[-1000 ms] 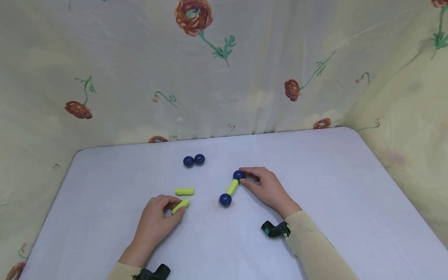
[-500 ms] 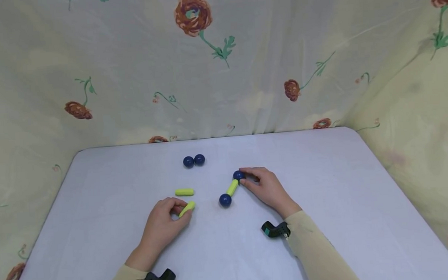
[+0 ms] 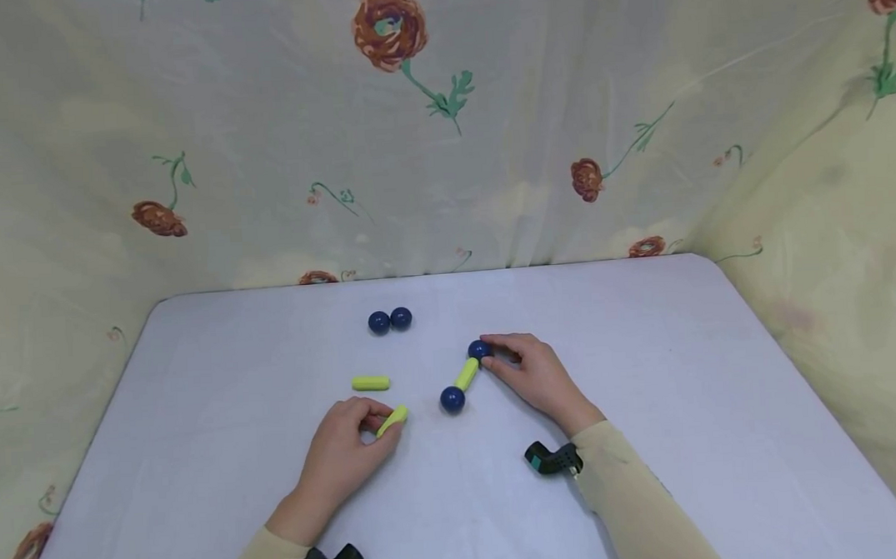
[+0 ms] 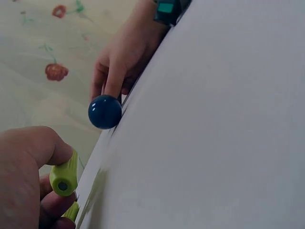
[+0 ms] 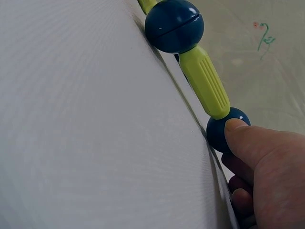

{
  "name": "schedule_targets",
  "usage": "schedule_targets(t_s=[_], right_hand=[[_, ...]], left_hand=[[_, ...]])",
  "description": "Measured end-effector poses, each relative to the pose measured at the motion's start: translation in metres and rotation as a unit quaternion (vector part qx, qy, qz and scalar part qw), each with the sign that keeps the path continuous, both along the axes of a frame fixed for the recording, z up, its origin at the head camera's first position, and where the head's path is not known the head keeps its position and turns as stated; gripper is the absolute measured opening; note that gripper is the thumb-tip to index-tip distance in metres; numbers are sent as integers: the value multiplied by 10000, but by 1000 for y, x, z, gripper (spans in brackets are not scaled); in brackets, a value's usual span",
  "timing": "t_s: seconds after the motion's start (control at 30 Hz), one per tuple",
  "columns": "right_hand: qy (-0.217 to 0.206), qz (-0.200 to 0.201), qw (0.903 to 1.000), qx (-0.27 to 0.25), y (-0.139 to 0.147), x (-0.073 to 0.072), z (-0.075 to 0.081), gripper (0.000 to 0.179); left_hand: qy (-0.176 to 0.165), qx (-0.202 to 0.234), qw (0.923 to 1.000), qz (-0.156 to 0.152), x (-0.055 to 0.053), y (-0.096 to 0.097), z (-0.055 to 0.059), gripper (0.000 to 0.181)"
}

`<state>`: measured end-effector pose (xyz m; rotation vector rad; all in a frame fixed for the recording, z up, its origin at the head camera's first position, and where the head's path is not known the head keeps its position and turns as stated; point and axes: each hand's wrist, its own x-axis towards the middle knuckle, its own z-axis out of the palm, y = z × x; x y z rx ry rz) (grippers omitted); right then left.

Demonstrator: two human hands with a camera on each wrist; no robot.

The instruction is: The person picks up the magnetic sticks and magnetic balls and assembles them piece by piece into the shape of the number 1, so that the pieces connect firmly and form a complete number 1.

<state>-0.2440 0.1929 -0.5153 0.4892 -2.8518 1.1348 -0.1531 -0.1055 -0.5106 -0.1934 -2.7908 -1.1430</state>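
My left hand (image 3: 350, 446) pinches a lime-green ridged rod (image 4: 65, 176) between thumb and fingers; a small grey disc shows in the rod's end. My right hand (image 3: 530, 372) holds a dark blue ball (image 5: 219, 131) by thumb and fingertips. That ball joins one end of another green rod (image 5: 205, 81), and a second blue ball (image 3: 452, 399) sits on its near end, forming a dumbbell shape slanting on the table. The held rod is a short way left of this near ball, apart from it.
A loose green rod (image 3: 371, 384) lies beyond my left hand. Two blue balls (image 3: 390, 320) sit side by side farther back on the white table (image 3: 646, 346). Flowered cloth (image 3: 262, 137) hangs behind the table and along its sides.
My left hand has moved right with its green rod, toward the near blue ball, and the rod has turned a little. My right hand and the joined pieces have stayed in place.
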Motion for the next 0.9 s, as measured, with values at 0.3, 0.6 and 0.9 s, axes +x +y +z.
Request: schedule_targets(t_s=[0.3, 0.6, 0.9], right_hand=[[56, 23, 10000, -2, 1, -2, -3, 40], [71, 35, 10000, -15, 0, -1, -2, 40], [70, 7, 10000, 2, 0, -1, -2, 40]], left_hand=[[10, -144, 9998, -103, 2, 10, 1, 18], [159, -129, 9996, -181, 4, 19, 2, 17], [397, -230, 9985, -302, 6, 27, 0, 17]])
